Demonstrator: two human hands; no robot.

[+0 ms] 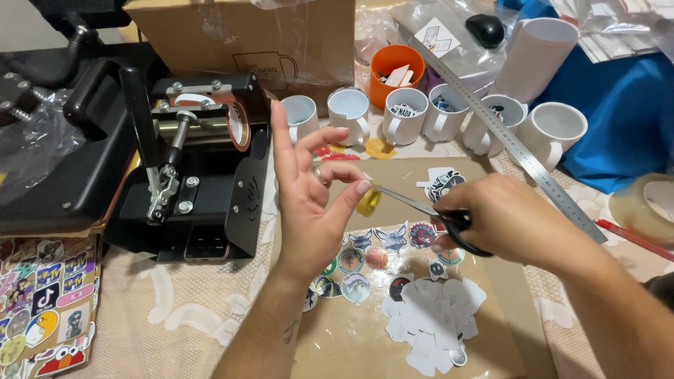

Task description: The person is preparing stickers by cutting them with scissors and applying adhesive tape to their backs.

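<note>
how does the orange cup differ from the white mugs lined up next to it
The orange cup is orange and shows no handle; the white mugs are white with handles. The orange cup has pale pieces sticking out of it, while the mug nearest the black press looks empty. The orange cup stands behind the row, farther from the left hand and right hand. Both kinds stand upright, mouths up.
</note>
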